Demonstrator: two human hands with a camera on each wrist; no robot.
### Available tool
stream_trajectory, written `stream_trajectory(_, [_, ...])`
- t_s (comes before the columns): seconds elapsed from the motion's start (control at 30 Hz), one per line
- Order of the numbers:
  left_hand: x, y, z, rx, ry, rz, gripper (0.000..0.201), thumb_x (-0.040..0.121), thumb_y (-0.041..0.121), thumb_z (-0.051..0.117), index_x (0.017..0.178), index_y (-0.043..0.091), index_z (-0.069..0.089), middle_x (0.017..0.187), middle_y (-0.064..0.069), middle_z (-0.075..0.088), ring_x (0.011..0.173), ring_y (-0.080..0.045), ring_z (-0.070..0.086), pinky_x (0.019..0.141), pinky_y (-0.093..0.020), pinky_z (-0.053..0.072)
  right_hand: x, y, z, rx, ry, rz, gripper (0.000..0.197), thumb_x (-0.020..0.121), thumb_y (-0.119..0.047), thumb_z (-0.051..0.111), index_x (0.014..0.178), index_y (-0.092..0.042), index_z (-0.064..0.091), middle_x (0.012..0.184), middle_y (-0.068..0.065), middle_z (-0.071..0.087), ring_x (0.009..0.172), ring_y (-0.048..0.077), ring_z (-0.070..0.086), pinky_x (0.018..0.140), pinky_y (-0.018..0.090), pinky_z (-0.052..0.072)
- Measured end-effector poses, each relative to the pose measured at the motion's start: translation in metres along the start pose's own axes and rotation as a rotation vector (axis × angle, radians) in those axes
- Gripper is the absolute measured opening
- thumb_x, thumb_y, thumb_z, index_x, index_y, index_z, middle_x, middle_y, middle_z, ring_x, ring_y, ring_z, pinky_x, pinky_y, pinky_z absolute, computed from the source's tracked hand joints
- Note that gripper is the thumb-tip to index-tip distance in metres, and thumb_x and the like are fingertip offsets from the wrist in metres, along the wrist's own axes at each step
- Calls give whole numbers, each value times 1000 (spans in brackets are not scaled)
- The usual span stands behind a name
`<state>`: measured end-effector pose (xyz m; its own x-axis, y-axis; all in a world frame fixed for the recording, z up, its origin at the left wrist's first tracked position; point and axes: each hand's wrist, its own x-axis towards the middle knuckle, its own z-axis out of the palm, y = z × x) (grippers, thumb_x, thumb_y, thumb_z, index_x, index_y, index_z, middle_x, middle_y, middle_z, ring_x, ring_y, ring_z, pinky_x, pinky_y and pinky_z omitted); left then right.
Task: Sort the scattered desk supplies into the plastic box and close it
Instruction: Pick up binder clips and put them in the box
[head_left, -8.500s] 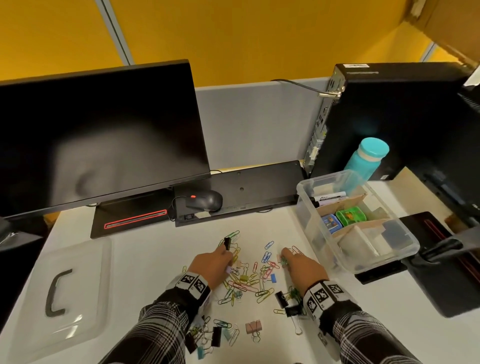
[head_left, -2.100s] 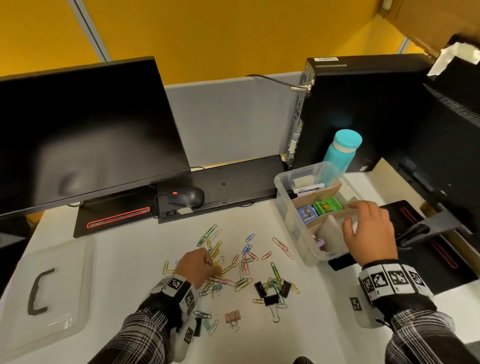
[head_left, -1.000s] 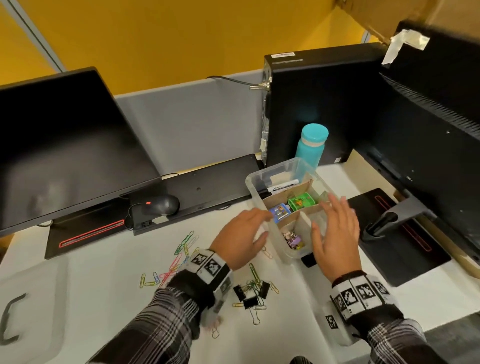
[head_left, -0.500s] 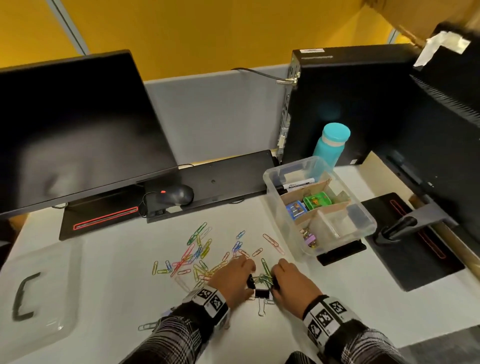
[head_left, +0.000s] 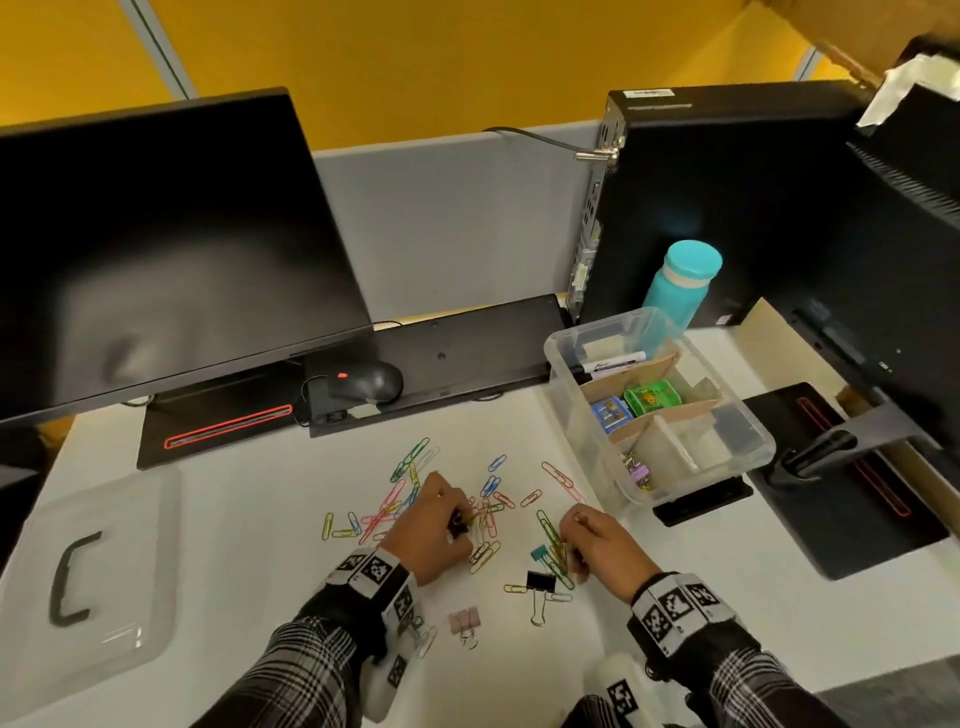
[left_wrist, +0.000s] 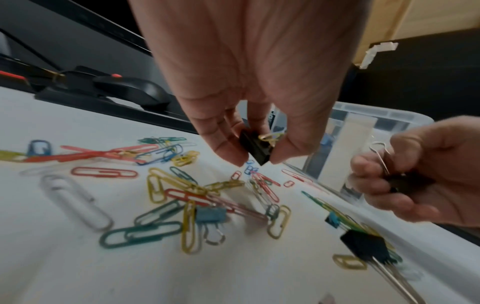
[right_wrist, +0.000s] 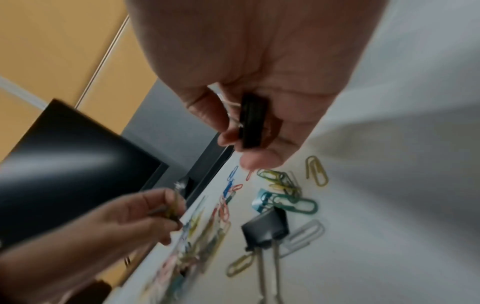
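Pinching a black binder clip (left_wrist: 255, 149), the left hand (head_left: 434, 530) hovers over scattered paper clips (head_left: 410, 499). Right hand (head_left: 602, 545) pinches another black clip (right_wrist: 253, 121) near the plastic box (head_left: 748, 441).

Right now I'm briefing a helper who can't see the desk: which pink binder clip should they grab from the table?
Start at the clear plastic box on the white desk's right side, then come toward the person, past the scattered paper clips. The pink binder clip lies nearest the desk's front edge, between the two sleeves. It is the only pink one outside the box, left of a black binder clip.
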<state>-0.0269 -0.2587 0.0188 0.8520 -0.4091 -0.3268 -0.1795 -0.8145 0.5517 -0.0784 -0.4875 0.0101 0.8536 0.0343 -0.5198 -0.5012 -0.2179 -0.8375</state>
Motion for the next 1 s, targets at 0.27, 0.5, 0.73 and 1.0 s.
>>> stream_trajectory(0.27, [-10,-19,-12,-4,62,-72,30,86,21,62,114,24,52,114,2,53,99,-13,53,89,-24,45,12,-6,33,-1045,63,-37,36,88,-42,53,111,-15,48,107,4,62,94,22,61,71,29,44])
stream_trajectory(0.5, [-17,-29,-24,208,74,-40,43,93,27,54,134,22,43,126,-2,57,113,-18,55,94,-29,46,21,-10,38,-709,99,-157,18,83,-35,59,94,-21,54,74,-8,51,66,11,49,59,24,40])
stream_trajectory(0.73, [-22,-37,-31,121,98,8,19,94,22,48,111,21,54,112,2,52,96,-15,56,84,-27,49,15,-24,23,465,-20,42,11,87,-12,49,78,-10,54,70,9,51,56,19,48,50,26,39])
stream_trajectory(1.0, [-30,-35,-29,-100,44,18,20,92,8,43,90,23,56,99,4,59,79,-8,55,69,-17,41,4,-27,25,624,-123,118,15,92,-10,47,86,-11,61,69,8,54,63,19,54,44,22,40])
